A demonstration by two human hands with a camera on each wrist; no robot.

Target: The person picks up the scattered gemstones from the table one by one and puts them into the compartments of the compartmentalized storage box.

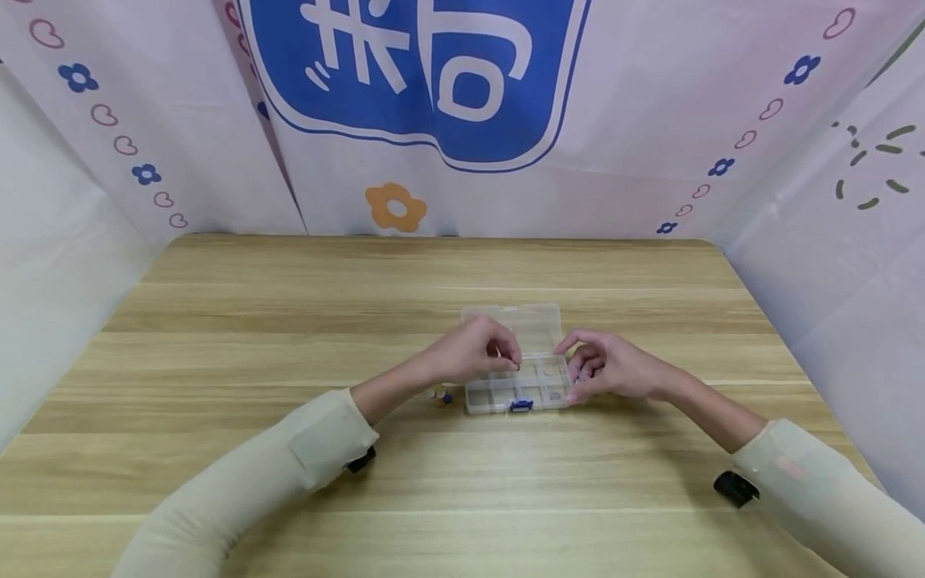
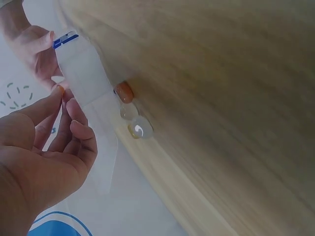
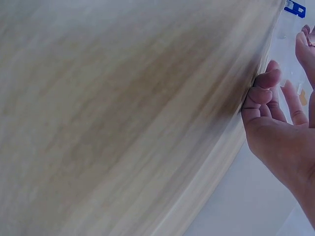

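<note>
A clear plastic compartment box (image 1: 506,396) lies on the table with its lid (image 1: 531,325) raised at the far side and a blue latch (image 1: 521,406) in front. My left hand (image 1: 482,351) is over the box, pinching a small orange-brown piece (image 2: 61,89) between thumb and fingertips. At the box's right end, my right hand (image 1: 614,365) grips it, thumb by the front corner and index finger near the hinge. A small pale piece (image 1: 555,396) sits in the front right compartment. Left of the box lie several small polished stones, among them a brown one (image 2: 124,92) and a white one (image 2: 142,127).
The wood-grain table (image 1: 289,321) extends around the box. Behind it hangs a white printed cloth (image 1: 636,144) with a blue sign, and pale sheets close off both sides. Each forearm wears a black strap piece, one (image 1: 735,488) showing below the right sleeve.
</note>
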